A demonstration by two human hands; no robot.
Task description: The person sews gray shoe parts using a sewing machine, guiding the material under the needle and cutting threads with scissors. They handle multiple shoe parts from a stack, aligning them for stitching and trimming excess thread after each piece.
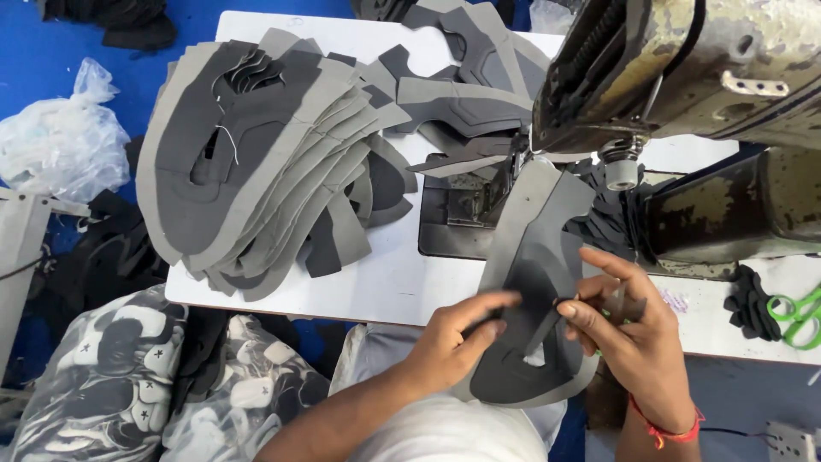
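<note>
Left hand (457, 338) lies flat on a grey-and-black shoe upper piece (534, 282) at the table's near edge, while right hand (629, 329) pinches what looks like a thin dark strip (546, 325) onto it. The piece's far end reaches under the sewing machine head (676, 68); a slack pinch could let the strip skew, or fingers drift near the needle.

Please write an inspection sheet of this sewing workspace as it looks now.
Surface: white table, mostly covered, bare near the front edge.
Job's things: grey and black cut piece lying from the sewing machine toward the person.
Clutter: fanned stack of similar pieces; green scissors; small black pieces.
Grips: left hand rests on the piece, open; right hand pinches a black strip on it.
Cables: thin dark cable low at right.
Surroundings: blue floor; white plastic bag; clear bags of pieces.
</note>
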